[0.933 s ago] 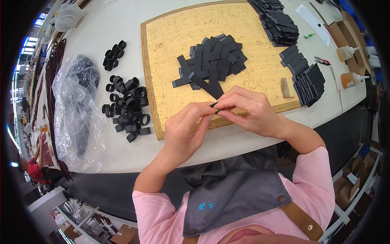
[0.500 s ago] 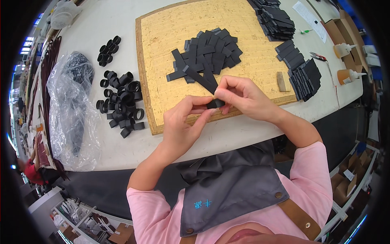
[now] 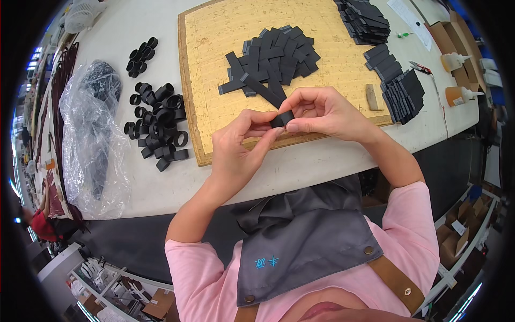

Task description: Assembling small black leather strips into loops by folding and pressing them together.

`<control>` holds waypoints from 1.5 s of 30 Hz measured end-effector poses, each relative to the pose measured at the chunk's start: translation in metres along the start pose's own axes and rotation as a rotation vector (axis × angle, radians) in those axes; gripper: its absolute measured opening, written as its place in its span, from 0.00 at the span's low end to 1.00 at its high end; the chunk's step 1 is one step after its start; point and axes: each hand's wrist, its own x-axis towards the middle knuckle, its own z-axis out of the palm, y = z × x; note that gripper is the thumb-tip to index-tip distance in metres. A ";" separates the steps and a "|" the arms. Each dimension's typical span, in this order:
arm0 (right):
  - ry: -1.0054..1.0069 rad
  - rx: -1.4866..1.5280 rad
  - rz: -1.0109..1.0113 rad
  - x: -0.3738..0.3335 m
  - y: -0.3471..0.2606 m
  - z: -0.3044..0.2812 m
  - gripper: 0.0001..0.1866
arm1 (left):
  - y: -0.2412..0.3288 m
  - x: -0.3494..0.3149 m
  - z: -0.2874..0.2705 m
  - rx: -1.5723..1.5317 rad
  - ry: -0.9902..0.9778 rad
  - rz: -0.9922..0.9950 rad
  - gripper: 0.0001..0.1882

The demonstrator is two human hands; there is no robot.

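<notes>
A short black strip (image 3: 282, 118), bent round into a loop, is pinched between my two hands over the near edge of the yellow board (image 3: 343, 64). My left hand (image 3: 238, 139) grips its left side between thumb and fingertips. On the other side, my right hand (image 3: 322, 114) presses it with thumb and index finger. Just beyond my fingers lies a loose pile of flat black strips (image 3: 279, 59), with one long strip reaching toward my hands. Left of the board, many finished-looking black rings (image 3: 161, 121) lie heaped on the white table, with a smaller ring cluster (image 3: 141, 56) behind them.
Stacked black strips (image 3: 402, 95) and a further stack (image 3: 365, 24) line the right side. A small block (image 3: 371, 97) sits on the board. Two glue-type bottles (image 3: 455, 63) and a red-handled cutter (image 3: 420, 67) lie farther right. A clear plastic bag (image 3: 96, 145) covers the left.
My right thumb has come down onto the loop, and the fingers have shifted to squeeze its right side. Both hands and the loop sit slightly higher in the picture.
</notes>
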 end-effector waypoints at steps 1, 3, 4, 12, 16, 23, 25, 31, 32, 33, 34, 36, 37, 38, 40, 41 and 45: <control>0.002 0.002 0.003 0.000 0.001 0.000 0.13 | 0.000 0.000 0.000 0.009 -0.007 -0.002 0.11; 0.015 0.020 0.006 0.000 0.002 0.000 0.13 | 0.000 0.001 0.001 0.010 -0.013 0.004 0.10; 0.016 0.023 0.008 0.000 0.002 0.000 0.13 | 0.001 0.000 0.000 0.015 -0.014 0.012 0.10; 0.019 -0.043 0.028 0.001 0.000 0.000 0.13 | 0.000 0.000 0.000 0.020 -0.024 0.000 0.10; 0.026 -0.039 0.006 0.002 0.003 0.001 0.13 | -0.002 0.000 -0.001 0.012 -0.024 -0.009 0.11; -0.025 -0.244 0.048 -0.001 -0.002 0.007 0.08 | -0.001 0.001 -0.003 0.076 -0.087 0.016 0.10; -0.032 -0.318 0.040 -0.002 0.002 0.005 0.08 | 0.001 0.002 -0.004 0.027 -0.122 -0.031 0.11; -0.143 -0.051 0.085 0.002 0.005 0.001 0.14 | 0.001 0.001 0.000 0.082 -0.105 0.030 0.11; -0.131 -0.228 0.012 -0.002 0.009 0.001 0.12 | -0.001 0.001 0.001 0.076 -0.108 0.035 0.11; -0.087 -0.312 -0.033 -0.001 0.012 0.003 0.11 | -0.004 0.000 0.002 0.111 -0.109 0.044 0.11; -0.042 -0.395 -0.075 -0.001 0.015 0.007 0.10 | -0.005 -0.001 0.004 0.146 -0.110 0.052 0.11; 0.012 -0.420 -0.041 0.000 0.011 0.013 0.09 | -0.005 0.001 0.007 0.114 -0.108 0.016 0.11; 0.054 -0.444 -0.016 0.000 0.009 0.015 0.09 | -0.006 0.001 0.008 0.063 -0.099 -0.027 0.11; 0.053 -0.446 -0.011 0.001 0.010 0.016 0.09 | -0.008 0.002 0.009 0.012 -0.090 -0.070 0.11; 0.146 -0.600 -0.098 0.004 0.015 0.017 0.13 | -0.010 0.002 0.012 -0.045 -0.080 -0.094 0.11; 0.139 -0.601 -0.097 0.004 0.012 0.017 0.13 | -0.011 0.002 0.012 -0.105 -0.073 -0.132 0.11; 0.041 -0.189 0.105 0.009 0.004 0.005 0.17 | -0.009 0.003 0.009 -0.124 -0.063 -0.106 0.11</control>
